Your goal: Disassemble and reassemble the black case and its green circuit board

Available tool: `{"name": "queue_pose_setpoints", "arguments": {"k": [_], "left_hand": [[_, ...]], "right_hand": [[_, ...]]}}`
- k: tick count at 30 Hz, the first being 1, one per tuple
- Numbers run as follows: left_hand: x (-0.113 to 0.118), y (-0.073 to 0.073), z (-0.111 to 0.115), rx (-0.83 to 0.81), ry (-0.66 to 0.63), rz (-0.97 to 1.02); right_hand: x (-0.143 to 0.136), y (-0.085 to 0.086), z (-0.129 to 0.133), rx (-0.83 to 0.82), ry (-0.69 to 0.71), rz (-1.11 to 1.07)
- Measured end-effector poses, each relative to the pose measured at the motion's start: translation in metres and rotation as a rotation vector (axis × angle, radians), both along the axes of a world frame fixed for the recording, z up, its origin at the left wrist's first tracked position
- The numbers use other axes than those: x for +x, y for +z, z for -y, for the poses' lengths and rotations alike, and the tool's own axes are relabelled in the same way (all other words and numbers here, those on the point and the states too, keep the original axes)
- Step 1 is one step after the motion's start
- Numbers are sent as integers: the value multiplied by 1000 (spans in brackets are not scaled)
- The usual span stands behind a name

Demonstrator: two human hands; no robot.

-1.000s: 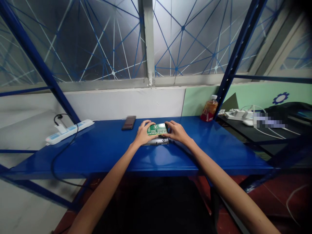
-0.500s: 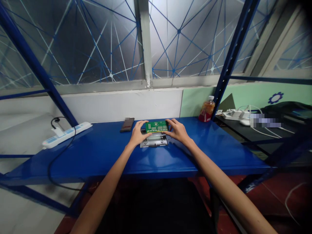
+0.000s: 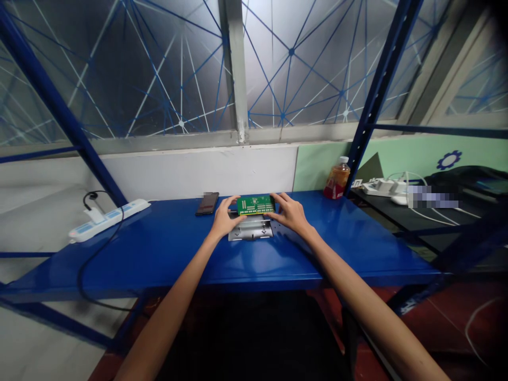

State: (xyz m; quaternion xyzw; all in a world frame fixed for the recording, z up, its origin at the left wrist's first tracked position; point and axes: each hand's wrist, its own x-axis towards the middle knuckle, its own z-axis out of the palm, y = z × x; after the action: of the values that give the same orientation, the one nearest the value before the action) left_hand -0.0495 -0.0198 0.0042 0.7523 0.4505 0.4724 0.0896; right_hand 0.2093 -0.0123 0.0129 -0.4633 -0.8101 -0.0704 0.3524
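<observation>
A green circuit board [image 3: 256, 204] is held between my two hands, its broad face turned towards me. My left hand [image 3: 225, 218] grips its left edge, with the thumb at the lower corner and the fingers behind the upper one. On the right edge, my right hand [image 3: 290, 212] holds it the same way, fingers at the top and thumb below. Under and in front of the board lies a silver metal piece [image 3: 251, 230] on the blue table, its far part hidden by the board.
A dark phone [image 3: 207, 203] lies left of my hands on the blue table [image 3: 166, 248]. At the left end is a white power strip [image 3: 111, 219] with a black cable. A bottle of reddish drink [image 3: 337, 180] stands at the back right, beside a blue upright post [image 3: 373, 106].
Both hands keep their hold on the circuit board, which has tipped or shifted very slightly. The silver metal piece has not moved.
</observation>
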Motion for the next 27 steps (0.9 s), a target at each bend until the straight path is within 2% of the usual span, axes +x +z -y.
{"name": "queue_pose_setpoints", "arguments": {"k": [11, 18, 27], "left_hand": [[-1, -2, -2, -1, -7, 47], [-4, -1, -2, -73, -37, 88], [-1, 5, 5, -160, -11, 165]], "right_hand": [[-1, 2, 2, 18, 2, 12], [-1, -2, -1, -12, 61, -12], [-8, -2, -3, -203, 145, -305]]}}
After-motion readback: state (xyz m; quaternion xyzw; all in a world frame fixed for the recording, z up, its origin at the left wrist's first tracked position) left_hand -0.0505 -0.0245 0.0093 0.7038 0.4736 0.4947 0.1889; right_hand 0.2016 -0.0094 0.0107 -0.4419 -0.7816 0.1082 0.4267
